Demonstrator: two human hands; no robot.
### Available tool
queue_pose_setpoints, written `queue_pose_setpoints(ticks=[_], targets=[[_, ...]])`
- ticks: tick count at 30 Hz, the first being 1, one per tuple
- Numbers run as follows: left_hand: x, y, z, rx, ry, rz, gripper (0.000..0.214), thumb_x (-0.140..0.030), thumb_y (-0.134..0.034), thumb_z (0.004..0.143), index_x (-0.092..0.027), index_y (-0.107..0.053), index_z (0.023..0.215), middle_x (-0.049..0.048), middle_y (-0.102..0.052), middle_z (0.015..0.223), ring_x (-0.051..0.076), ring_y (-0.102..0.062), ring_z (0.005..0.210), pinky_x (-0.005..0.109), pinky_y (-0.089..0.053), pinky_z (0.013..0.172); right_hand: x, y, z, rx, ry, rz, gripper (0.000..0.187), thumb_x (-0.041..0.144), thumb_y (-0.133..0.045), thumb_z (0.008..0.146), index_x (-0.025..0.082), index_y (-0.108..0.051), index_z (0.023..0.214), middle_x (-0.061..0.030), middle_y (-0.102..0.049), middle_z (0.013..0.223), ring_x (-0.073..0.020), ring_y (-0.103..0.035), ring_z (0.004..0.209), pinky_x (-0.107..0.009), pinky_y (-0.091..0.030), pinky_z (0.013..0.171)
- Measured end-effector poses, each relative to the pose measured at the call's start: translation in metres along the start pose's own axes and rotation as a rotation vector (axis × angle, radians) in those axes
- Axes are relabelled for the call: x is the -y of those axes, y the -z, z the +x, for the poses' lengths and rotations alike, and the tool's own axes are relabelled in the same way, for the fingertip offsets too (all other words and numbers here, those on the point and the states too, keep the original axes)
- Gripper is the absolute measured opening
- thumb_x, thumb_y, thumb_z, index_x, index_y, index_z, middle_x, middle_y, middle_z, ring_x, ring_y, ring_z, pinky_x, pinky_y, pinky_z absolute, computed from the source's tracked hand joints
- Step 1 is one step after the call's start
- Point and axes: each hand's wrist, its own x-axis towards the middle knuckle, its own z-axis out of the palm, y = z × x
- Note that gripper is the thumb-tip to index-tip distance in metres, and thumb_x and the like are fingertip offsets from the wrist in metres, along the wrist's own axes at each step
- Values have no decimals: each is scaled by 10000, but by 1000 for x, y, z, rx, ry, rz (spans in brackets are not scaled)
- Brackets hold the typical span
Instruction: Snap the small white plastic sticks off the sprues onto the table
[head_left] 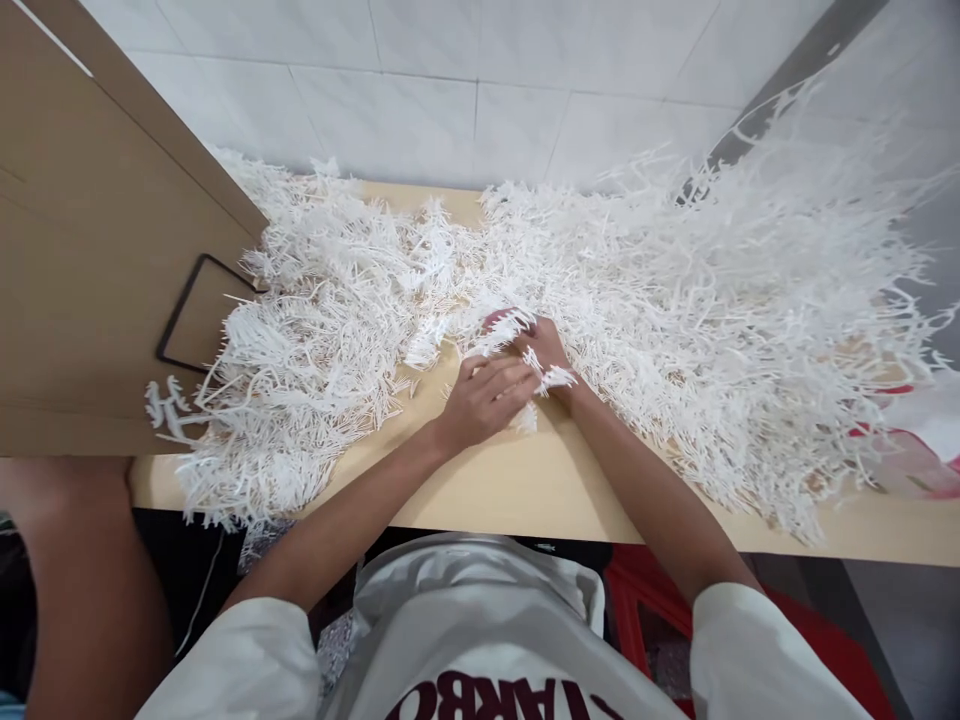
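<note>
Over the bare middle of the table my two hands work close together. My left hand (486, 402) is closed, its fingers curled and pressed against a white branched plastic-looking piece (553, 378). Just beyond it and partly behind it, my right hand (547, 345) is closed round more white branched pieces (506, 332). A dull red thing (498, 318) shows among these pieces at the right fingers; its kind I cannot make out. The left fingers hide part of what both hands grip.
Heaps of white branched pieces lie left (322, 330) and right (675, 300) on the wooden table (480, 490). A cardboard box (97, 250) stands at left, a black wire frame (176, 315) beside it. A clear red-rimmed container (907, 460) sits right. Another person's leg (90, 580) is at lower left.
</note>
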Motion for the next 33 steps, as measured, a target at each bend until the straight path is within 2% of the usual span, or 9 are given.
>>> queue_pose_setpoints(ticks=[4, 6, 9, 12, 18, 21, 24, 27, 33], targets=[[21, -16, 4, 196, 196, 147, 177, -182, -420, 946, -197, -562, 1050, 27, -701, 1022, 143, -617, 950, 345, -296, 842, -4, 6, -9, -238, 44, 122, 259, 460, -496, 880, 252, -598, 995, -5, -646, 893, -111, -612, 798, -257, -504, 760], [33, -20, 8, 271, 257, 190, 192, -190, -388, 956, -203, -574, 1003, 26, -694, 1009, 163, -589, 927, 362, -285, 837, -3, 8, -15, -257, 68, 52, 291, 482, -440, 911, 256, -573, 1038, -10, -643, 906, -111, -620, 830, -265, -506, 800], [48, -22, 13, 333, 314, 177, 227, -198, -346, 963, -211, -571, 992, 35, -676, 1032, 194, -538, 958, 377, -283, 835, -1, 7, -18, -176, 121, -208, 318, 485, -479, 899, 233, -599, 1051, -39, -653, 1000, -137, -617, 920, -295, -506, 839], [53, -22, 14, 344, 363, 136, 217, -203, -345, 955, -201, -562, 972, 54, -657, 1012, 207, -508, 945, 383, -287, 835, -1, 3, -18, -114, 213, -440, 335, 458, -549, 873, 223, -617, 1101, -58, -643, 1038, -144, -607, 914, -280, -513, 768], [52, -23, 12, 324, 350, 135, 231, -183, -319, 958, -200, -548, 933, 58, -647, 970, 205, -491, 921, 389, -284, 822, -5, 1, -21, -236, 330, -668, 248, 431, -547, 885, 218, -672, 911, -35, -680, 862, -123, -601, 709, -272, -502, 694], [54, -23, 10, 298, 358, 132, 224, -178, -338, 957, -211, -556, 917, 41, -661, 972, 201, -492, 944, 390, -279, 817, -6, 1, -23, -192, 323, -679, 278, 417, -527, 901, 231, -636, 1077, -41, -672, 941, -120, -611, 734, -262, -511, 683], [58, -22, 9, 310, 361, 122, 218, -164, -370, 949, -216, -564, 865, 18, -677, 920, 204, -495, 965, 396, -267, 826, -7, 2, -22, -120, 393, -690, 336, 366, -492, 928, 249, -569, 1233, -58, -667, 1086, -132, -638, 889, -273, -527, 775], [59, -21, 9, 328, 371, 99, 218, -202, -385, 956, -210, -563, 830, 9, -683, 879, 199, -502, 955, 395, -264, 839, -10, 4, -20, -112, 446, -732, 263, 345, -493, 930, 249, -646, 1122, -47, -707, 1058, -156, -649, 966, -303, -524, 836], [54, -22, 11, 338, 342, 41, 219, -333, -386, 963, -217, -566, 1005, 26, -675, 1055, 206, -499, 1023, 396, -274, 863, -10, 8, -18, -238, 328, -733, 170, 299, -514, 919, 232, -669, 943, -18, -708, 917, -156, -643, 857, -307, -498, 803]])
